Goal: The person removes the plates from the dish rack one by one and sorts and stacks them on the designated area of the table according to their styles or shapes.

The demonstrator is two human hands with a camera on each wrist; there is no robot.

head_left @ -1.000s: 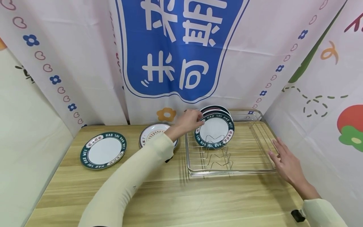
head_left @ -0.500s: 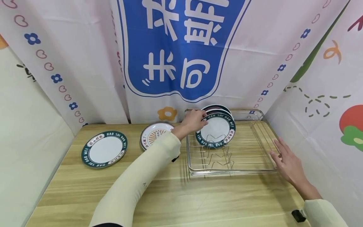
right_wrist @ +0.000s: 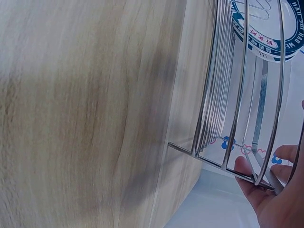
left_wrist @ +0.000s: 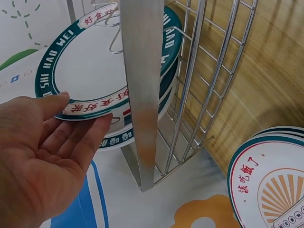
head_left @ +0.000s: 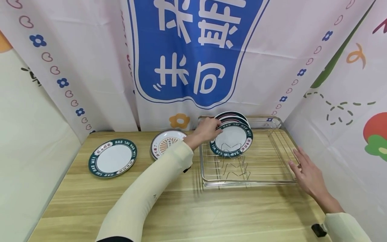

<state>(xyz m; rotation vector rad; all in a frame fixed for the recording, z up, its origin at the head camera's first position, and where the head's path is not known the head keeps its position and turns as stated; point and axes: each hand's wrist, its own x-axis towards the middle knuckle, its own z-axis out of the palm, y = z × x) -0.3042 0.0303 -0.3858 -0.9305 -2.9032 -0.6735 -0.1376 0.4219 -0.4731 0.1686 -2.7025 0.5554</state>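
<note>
My left hand (head_left: 208, 129) pinches the left rim of a white plate (head_left: 232, 138) with a green lettered border. In the left wrist view, its thumb lies on the plate's face (left_wrist: 92, 59) and the fingers are behind the rim. The plate stands tilted in a wire dish rack (head_left: 266, 182), in front of several other dark-rimmed plates (head_left: 231, 113). At the rack's right side, my right hand (head_left: 310, 176) touches the rail with fairly straight fingers. The right wrist view shows its thumb and fingertips at the rack's corner (right_wrist: 259, 180).
Left of the rack, a white plate with a sunburst print (head_left: 164, 141) is partly hidden by the left arm; the left wrist view shows it stacked. A larger green-rimmed plate (head_left: 113, 158) lies far left on the wooden table (head_left: 235, 215). Printed cloth (head_left: 99, 67) hangs behind.
My left hand has moved slightly right along the front plate's rim, and its fingers have closed in on the edge. The right hand stays at the rack's side. The camera view shifted slightly.
</note>
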